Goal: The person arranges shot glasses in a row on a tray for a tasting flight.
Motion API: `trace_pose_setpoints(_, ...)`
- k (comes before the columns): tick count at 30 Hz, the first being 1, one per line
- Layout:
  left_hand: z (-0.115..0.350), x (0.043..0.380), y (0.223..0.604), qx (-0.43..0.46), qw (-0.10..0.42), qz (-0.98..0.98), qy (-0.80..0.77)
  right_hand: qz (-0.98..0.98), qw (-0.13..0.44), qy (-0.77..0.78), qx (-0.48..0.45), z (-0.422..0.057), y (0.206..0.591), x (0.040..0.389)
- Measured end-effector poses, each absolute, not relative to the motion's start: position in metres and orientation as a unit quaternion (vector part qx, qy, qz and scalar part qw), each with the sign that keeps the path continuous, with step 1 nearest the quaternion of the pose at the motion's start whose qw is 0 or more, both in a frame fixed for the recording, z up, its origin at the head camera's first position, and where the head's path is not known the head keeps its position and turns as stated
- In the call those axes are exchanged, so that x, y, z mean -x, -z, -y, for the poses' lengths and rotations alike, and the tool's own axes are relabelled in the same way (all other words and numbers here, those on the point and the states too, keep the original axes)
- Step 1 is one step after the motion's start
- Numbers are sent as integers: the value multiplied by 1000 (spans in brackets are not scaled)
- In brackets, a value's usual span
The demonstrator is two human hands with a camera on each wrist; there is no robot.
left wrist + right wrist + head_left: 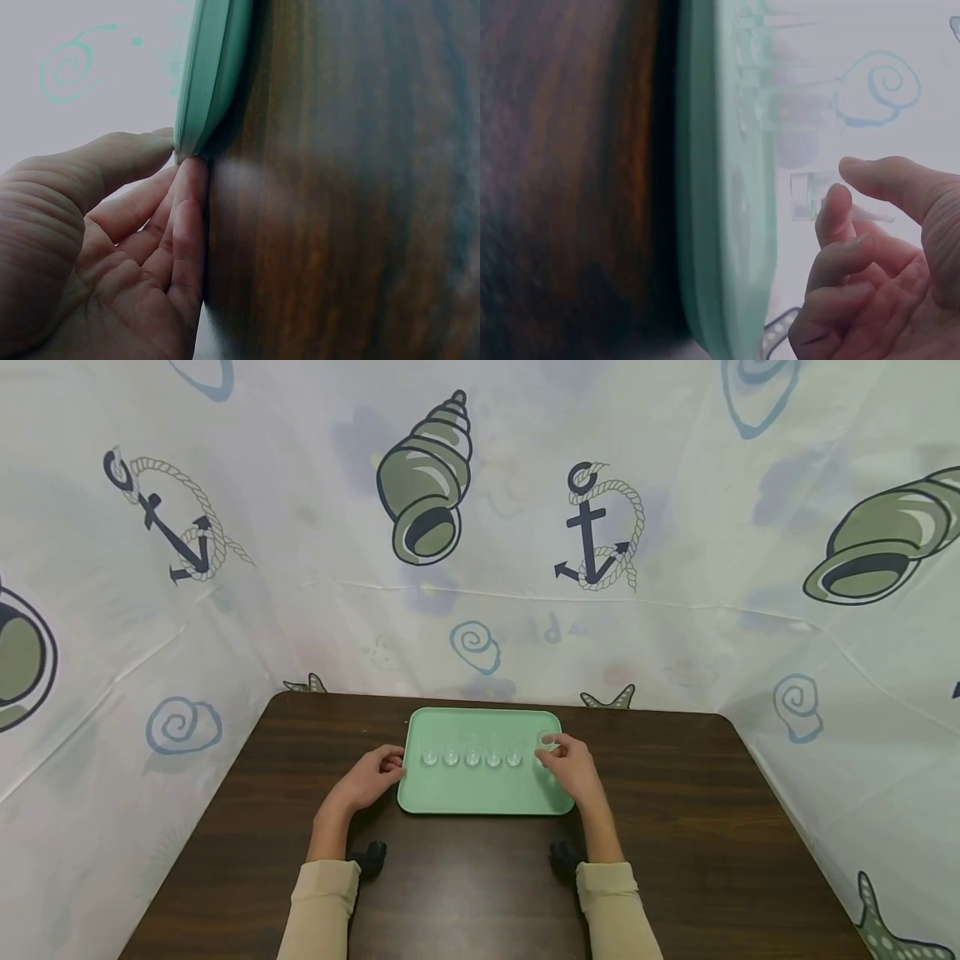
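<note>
A pale green tray (480, 795) lies on the table, bearing several small clear shot glasses (472, 757) that stand in a row. My left hand (372, 774) is at the tray's left edge; in the left wrist view its thumb and fingertips pinch the rim (214, 75). Over the tray's right end, my right hand (572, 767) pinches one more clear shot glass (802, 196) between thumb and fingers. That glass is upright, held above the tray surface, with its upper part partly covered by the fingers.
Dark wood-grain table (675, 827) extends around the tray on both sides and in front. A pale curtain (517, 527) printed with shells and anchors hangs along the table's back and sides. A black wrist device (369, 860) sits at the left wrist, another (564, 860) at the right.
</note>
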State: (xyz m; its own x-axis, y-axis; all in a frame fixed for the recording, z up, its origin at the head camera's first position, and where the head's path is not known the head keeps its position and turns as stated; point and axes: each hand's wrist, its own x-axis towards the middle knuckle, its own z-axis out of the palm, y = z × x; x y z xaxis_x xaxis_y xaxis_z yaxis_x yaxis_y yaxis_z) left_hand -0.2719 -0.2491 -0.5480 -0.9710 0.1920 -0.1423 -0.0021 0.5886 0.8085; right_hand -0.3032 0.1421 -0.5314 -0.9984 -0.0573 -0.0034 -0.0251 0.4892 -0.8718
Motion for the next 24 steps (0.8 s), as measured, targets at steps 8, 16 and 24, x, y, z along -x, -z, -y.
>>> trace_pose_setpoints(8,250,273,550,-53,108,-884,-451,-892,35,450,17,-133,531,302)
trace_pose_setpoints(16,251,273,551,-58,107,-884,-451,-906,43,422,3,-130,534,301)
trace_pose_setpoints(24,251,271,551,-59,105,-883,-453,-912,45,407,2,-128,534,300)
